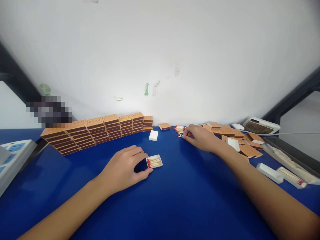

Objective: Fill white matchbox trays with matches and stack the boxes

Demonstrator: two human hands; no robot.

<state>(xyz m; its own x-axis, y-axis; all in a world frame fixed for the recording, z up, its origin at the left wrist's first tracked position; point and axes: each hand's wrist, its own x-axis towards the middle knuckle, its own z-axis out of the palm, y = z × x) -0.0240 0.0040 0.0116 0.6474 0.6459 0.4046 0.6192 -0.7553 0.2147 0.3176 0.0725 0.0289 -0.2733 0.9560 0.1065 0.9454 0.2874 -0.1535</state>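
Note:
On the blue table, my left hand (126,166) grips the left end of a small white matchbox tray (159,164) between thumb and fingers. Red-tipped matches (154,162) lie side by side in that tray, heads toward my hand. Farther back, my right hand (197,136) is closed in a pinch at a few matches (180,134), right by a loose pile of matches (179,128) near the wall. An upside-down white tray (153,135) and one orange matchbox (164,126) sit between my hands, farther back.
Stacked matchboxes (95,131) form a row at the left along the wall. Scattered matchbox sleeves (247,150) lie beyond my right forearm, beside a match-filled tray (292,176) and a white cable (292,134). A power strip (17,150) stands at the left edge.

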